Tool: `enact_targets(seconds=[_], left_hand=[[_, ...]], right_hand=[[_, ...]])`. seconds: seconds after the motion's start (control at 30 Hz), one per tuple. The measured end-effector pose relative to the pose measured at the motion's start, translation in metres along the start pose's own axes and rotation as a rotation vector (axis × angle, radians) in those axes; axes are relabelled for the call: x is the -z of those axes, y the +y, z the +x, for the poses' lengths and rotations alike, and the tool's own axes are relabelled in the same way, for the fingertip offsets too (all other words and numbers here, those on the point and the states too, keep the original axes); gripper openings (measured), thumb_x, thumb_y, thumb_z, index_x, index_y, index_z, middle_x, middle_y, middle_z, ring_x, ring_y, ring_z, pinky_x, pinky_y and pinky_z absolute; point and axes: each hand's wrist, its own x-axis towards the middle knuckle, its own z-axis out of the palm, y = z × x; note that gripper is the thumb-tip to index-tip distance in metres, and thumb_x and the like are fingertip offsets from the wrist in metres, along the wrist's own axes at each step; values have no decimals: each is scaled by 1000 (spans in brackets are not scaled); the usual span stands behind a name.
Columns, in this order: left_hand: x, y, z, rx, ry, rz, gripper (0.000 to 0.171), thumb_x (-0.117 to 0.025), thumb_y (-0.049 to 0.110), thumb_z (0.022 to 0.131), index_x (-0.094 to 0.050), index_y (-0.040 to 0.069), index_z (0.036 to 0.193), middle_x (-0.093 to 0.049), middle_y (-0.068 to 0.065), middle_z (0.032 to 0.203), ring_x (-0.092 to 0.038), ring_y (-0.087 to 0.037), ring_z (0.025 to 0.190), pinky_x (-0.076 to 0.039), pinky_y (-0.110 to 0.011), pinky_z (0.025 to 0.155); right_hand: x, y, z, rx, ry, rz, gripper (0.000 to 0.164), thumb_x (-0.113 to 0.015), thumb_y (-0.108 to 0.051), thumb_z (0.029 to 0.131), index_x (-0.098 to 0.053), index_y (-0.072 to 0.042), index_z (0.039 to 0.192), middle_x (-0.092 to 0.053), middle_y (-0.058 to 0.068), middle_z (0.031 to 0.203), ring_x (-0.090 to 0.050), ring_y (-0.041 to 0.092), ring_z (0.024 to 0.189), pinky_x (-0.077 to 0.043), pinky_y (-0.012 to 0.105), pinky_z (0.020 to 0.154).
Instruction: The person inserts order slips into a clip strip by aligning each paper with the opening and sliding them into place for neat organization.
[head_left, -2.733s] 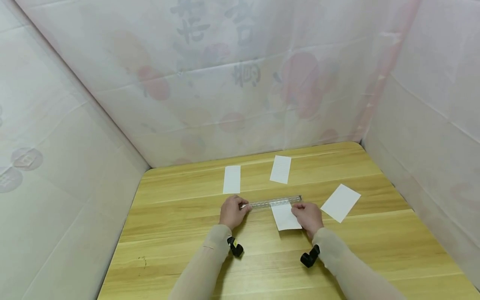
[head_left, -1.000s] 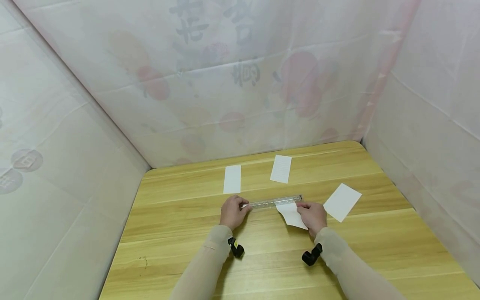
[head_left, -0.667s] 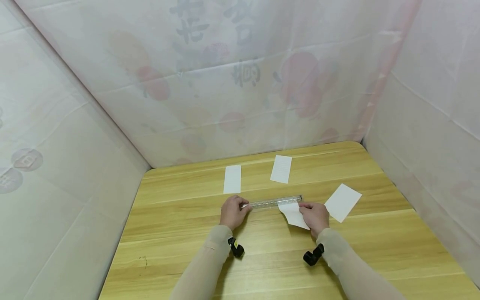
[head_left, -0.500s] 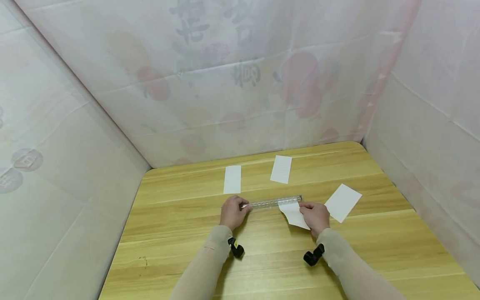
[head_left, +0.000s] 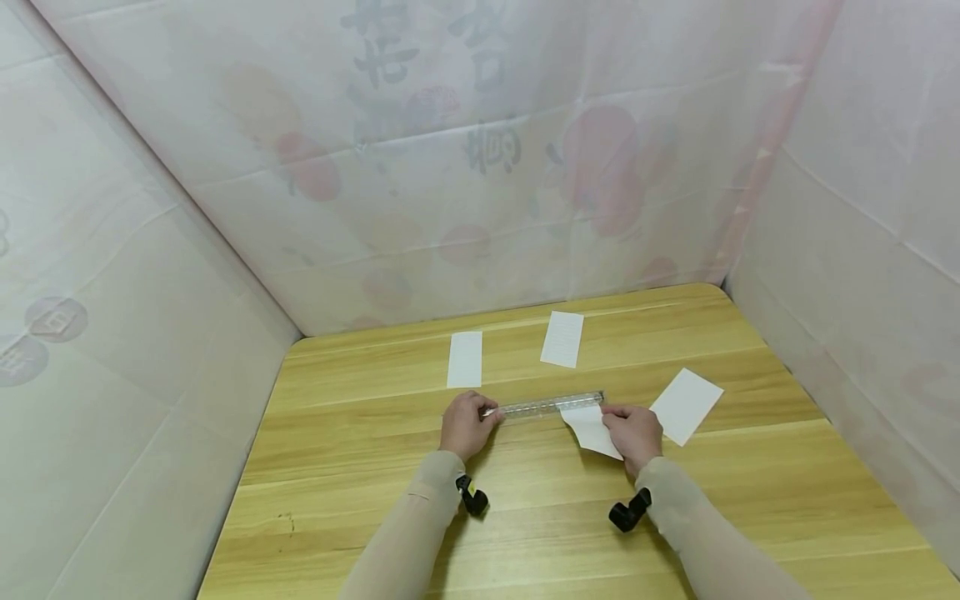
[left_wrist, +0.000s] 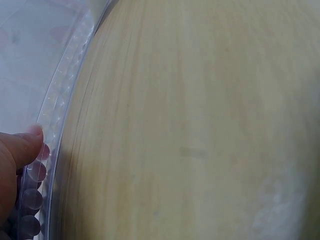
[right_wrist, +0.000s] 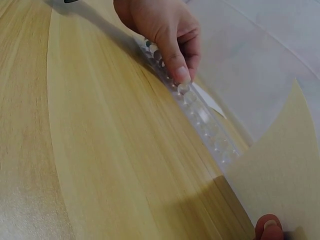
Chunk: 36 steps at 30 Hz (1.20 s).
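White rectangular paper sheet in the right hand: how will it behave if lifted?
Probably floppy: the white rectangular paper sheet bends beside the right hand. Likely very light, since it looks thin in the right wrist view. Could drag on the long clear plastic strip, as its far edge meets that strip.

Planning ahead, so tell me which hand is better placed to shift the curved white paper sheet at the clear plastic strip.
Likely the right hand: it pinches the curved white paper sheet, while the left hand holds the clear, straight plastic strip away from that sheet.
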Motion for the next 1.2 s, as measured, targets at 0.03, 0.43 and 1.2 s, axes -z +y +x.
enact_targets(seconds=[0.03,0.43,1.2], left_hand=[[0,0,0,1,-1,-1,15,-73,32,86,-74,18,91,-62,6,86,-54,-9,75,-46,-27,68],[1,0,0,3,-11,7,17,-73,34,86,-74,18,91,-61,6,85,-53,-8,74,-45,-26,67],[0,-1,0,-7,-1,2,16,-73,33,86,-74,18,91,-61,7,85,-53,-8,74,-45,-27,68]], right_hand=[[0,0,0,-1,3,0,27,-57,-12,92,-70,-4,115,-59,20,126,-50,35,118,-46,45,91],[3,1,0,6,21,9,27,-57,-10,91,-70,-2,113,-59,21,125,-49,33,118,-45,45,92],[4,4,1,9,46,9,26,-58,-9,90,-70,-1,112,-60,22,122,-49,34,117,-44,46,93]])
